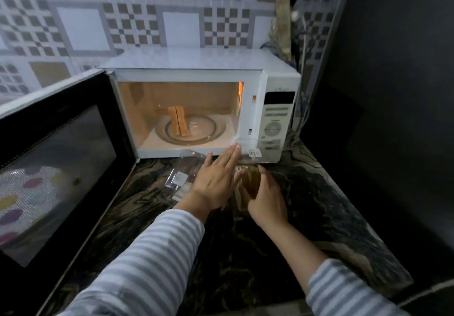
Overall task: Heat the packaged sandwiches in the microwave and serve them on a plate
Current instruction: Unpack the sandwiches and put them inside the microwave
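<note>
Sandwich (250, 183) gripped by right hand (266, 200); left hand (216, 178) flat alongside.

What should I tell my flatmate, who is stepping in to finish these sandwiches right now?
Left hand: open, fingers straight, reaching over the empty clear package on the counter.
Right hand: grip on the second sandwich, at its wrapper.
Microwave: door wide open, light on; one sandwich stands upright on the glass turntable.
Done: first sandwich unpacked and loaded.
Left: load the second, shut the door, heat, then plate both. No plate in view.
</note>
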Action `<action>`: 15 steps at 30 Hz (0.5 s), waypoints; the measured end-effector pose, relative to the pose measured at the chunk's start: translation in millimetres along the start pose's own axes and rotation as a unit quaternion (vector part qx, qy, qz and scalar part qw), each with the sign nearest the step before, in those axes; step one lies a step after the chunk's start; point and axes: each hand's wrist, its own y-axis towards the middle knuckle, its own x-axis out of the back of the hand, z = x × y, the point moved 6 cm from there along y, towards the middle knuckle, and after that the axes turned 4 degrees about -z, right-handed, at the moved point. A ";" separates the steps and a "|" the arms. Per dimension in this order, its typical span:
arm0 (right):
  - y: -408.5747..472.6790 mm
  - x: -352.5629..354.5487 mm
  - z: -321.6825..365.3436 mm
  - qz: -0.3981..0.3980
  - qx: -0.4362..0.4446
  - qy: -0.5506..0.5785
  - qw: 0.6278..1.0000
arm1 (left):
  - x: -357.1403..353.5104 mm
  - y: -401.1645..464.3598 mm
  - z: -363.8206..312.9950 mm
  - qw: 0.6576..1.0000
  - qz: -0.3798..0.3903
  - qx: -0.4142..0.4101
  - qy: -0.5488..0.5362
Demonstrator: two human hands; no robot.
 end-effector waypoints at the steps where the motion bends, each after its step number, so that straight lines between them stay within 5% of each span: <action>1: 6.1 -3.8 4.9 0.007 -0.020 -0.002 1.000 | 3.8 4.4 0.7 1.000 -0.003 0.002 -0.002; 15: 24.2 -0.2 18.0 -0.023 -0.097 0.003 0.995 | 21.8 25.0 8.1 1.000 -0.008 0.014 -0.019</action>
